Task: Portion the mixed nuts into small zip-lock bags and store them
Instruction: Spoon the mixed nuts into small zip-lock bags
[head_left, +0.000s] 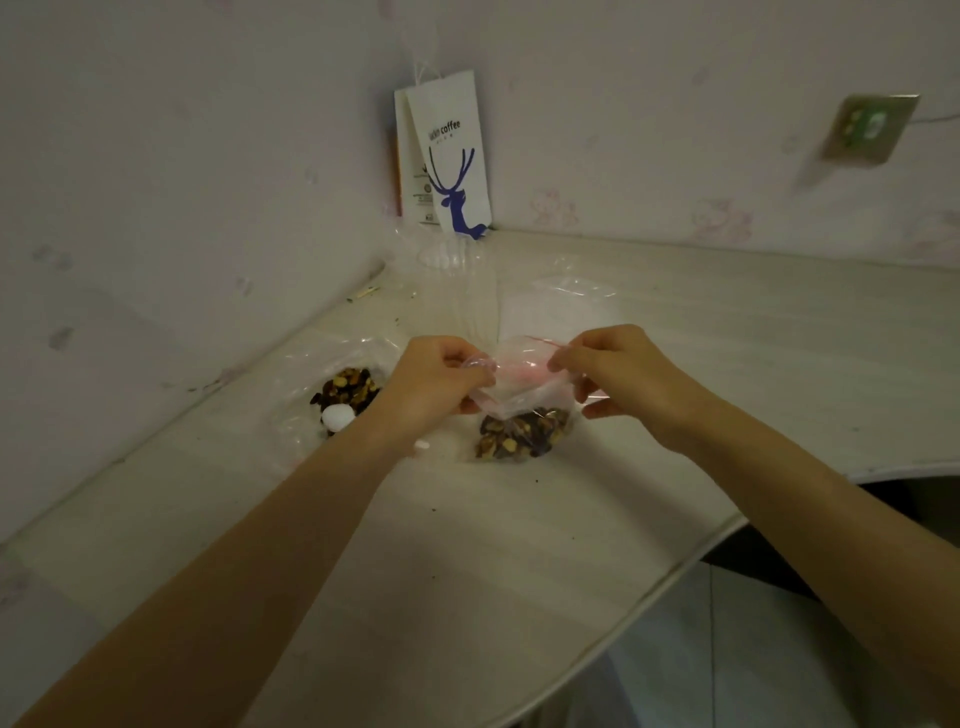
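Observation:
A small clear zip-lock bag (519, 387) with a red seal strip stands on the table (467, 545), its lower part filled with mixed nuts (522, 434). My left hand (431, 382) pinches the bag's top at its left end. My right hand (618, 374) pinches the top at its right end. To the left lies a large clear plastic bag (311, 374) holding more mixed nuts (348, 389) and a white scoop (337, 417).
Several empty clear bags (467, 291) lie further back near the corner. A white paper coffee bag with a blue deer (449, 156) leans against the wall. The table's curved edge (691, 561) runs at the right, floor beyond. A wall socket (867, 127) sits at the upper right.

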